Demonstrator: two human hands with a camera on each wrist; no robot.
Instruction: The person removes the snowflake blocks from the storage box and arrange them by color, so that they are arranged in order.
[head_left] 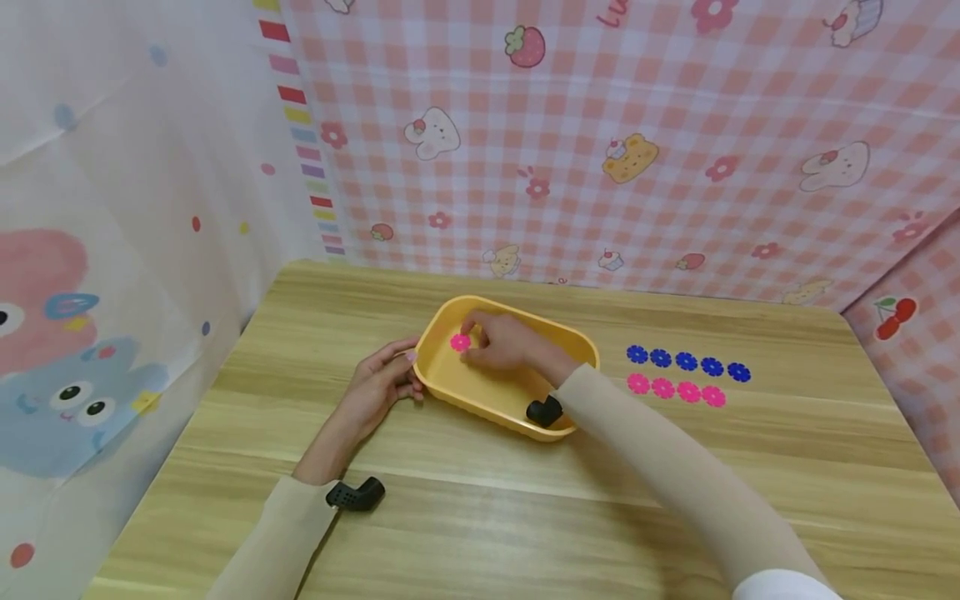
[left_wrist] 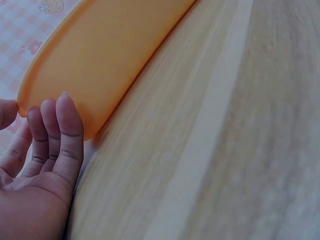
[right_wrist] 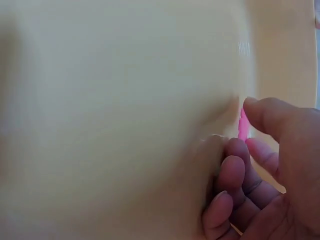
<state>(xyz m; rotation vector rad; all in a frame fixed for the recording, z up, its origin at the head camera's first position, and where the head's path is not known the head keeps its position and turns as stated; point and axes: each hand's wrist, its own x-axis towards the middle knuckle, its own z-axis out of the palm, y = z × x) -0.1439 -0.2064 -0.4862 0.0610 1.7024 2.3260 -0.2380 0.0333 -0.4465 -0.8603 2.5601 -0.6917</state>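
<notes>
An orange-yellow plastic tub (head_left: 480, 402) sits on the wooden table, its inner floor (right_wrist: 115, 100) filling much of the right wrist view. At its left end my left hand (head_left: 378, 387) holds the rim, thumb at the edge and fingers (left_wrist: 67, 120) bent against the outer wall. Inside the tub, my right hand (head_left: 506, 340) pinches a pink snowflake disc (head_left: 460, 342) between thumb and fingertips. The disc shows edge-on as a pink strip (right_wrist: 243, 126) in the right wrist view. The tub's right part is partly hidden by the right forearm.
Right of the tub lie a row of several blue snowflake discs (head_left: 686, 362) and, nearer me, a row of several pink ones (head_left: 688, 392). A black wrist device (head_left: 356, 495) sits on each sleeve. Patterned cloth (head_left: 570, 125) hangs behind the table (head_left: 465, 508).
</notes>
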